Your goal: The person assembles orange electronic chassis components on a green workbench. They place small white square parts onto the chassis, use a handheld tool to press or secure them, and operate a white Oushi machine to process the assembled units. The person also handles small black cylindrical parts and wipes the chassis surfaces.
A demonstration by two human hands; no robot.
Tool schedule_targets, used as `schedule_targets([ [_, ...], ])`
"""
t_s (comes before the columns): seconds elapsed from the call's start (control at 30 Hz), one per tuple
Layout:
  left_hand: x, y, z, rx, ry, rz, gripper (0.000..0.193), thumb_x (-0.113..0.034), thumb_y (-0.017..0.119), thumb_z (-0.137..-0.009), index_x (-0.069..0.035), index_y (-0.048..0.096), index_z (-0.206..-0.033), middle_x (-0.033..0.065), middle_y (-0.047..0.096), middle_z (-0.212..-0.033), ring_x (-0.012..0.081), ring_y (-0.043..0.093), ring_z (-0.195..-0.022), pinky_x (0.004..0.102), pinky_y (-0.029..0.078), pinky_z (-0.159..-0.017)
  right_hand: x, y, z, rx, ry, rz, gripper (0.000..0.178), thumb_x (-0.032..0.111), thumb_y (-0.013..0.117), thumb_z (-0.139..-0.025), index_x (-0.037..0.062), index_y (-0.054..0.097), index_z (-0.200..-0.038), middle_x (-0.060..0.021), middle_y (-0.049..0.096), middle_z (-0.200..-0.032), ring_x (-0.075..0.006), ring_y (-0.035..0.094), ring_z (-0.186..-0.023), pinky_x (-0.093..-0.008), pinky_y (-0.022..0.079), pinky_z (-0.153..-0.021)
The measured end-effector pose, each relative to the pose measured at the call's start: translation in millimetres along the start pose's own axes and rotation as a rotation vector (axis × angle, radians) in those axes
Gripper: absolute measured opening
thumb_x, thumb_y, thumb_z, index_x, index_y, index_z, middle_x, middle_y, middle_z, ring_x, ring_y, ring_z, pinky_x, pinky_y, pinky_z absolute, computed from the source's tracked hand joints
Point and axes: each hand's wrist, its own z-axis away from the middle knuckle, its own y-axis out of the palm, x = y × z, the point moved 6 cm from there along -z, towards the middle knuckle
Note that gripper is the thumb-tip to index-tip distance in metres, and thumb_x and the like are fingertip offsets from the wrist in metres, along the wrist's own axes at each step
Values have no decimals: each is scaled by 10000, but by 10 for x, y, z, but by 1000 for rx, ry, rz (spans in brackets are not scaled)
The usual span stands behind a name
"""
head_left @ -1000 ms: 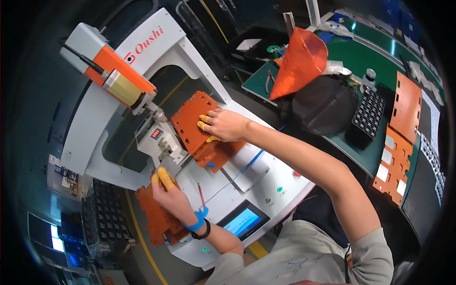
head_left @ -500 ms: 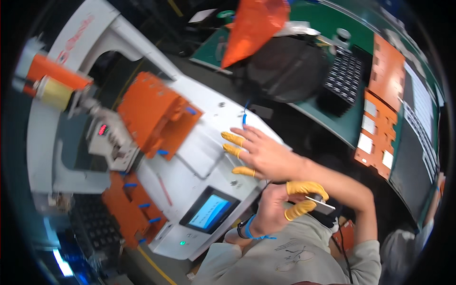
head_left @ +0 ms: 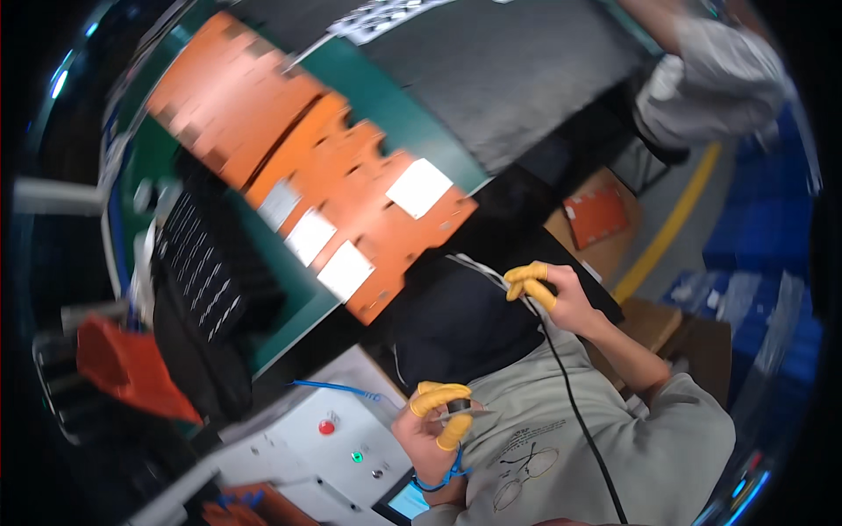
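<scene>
My left hand (head_left: 430,421), in yellow finger cots and with a blue strap at the wrist, is closed on a small dark piece with a thin flat plate (head_left: 460,407). It is near the front of a white machine panel (head_left: 307,430). My right hand (head_left: 554,294), also in yellow finger cots, is pinched together over the dark cloth by my lap. Pale strands (head_left: 481,266) run up to its fingertips, and a black cord (head_left: 574,408) passes just below. Whether the fingers grip either one I cannot make out.
Orange slotted plates (head_left: 351,202) with white pads lie on the green table. Beside them are a black gridded tray (head_left: 206,263) and an orange bag (head_left: 132,368). A blue coiled cord (head_left: 338,388) lies by the machine. Another person's sleeve (head_left: 710,83) shows at upper right.
The view has swung to the right, from the machine toward the table. My right hand has left the machine, drawn back to my right, and gone from spread to pinched. My left hand still holds its piece.
</scene>
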Motion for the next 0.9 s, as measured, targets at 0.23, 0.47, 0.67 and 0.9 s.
schedule_targets([
  [0.23, 835, 314, -738, 368, -380, 24, 344, -253, 698, -920, 49, 643, -1076, 129, 692, -1007, 252, 701, -922, 332, 532, -836, -2431, -864, 950, -846, 453, 130, 268, 39, 547, -956, 6, 643, -1204, -74, 696, -857, -112, 595, -739, -269, 477, -678],
  [0.47, 1230, 386, -982, 258, -432, 44, 324, -220, 711, -905, 59, 661, -1061, 160, 712, -980, 239, 703, -878, 352, 563, -813, -3491, -1332, 840, -884, 499, 724, 322, 82, 653, -851, 0, 608, -1159, -197, 599, -1048, -341, 589, -981, -437, 476, -844],
  [0.67, 1369, 458, -1073, 216, -562, 26, 358, -295, 714, -891, 35, 654, -1018, 160, 690, -923, 252, 678, -774, 367, 560, -735, -3926, -1955, -264, -264, 408, 1423, 314, 157, 580, -880, 8, 620, -1155, -168, 580, -1184, -336, 501, -1187, -426, 414, -968],
  [0.9, 1486, 394, -1158, 143, -570, 137, 337, -222, 712, -882, 76, 640, -1021, 190, 686, -899, 280, 693, -771, 401, 593, -638, -4803, -2768, -754, -611, 963, 1228, 453, 205, 493, -904, -3, 524, -1304, -202, 555, -1243, -354, 486, -1211, -437, 396, -1010],
])
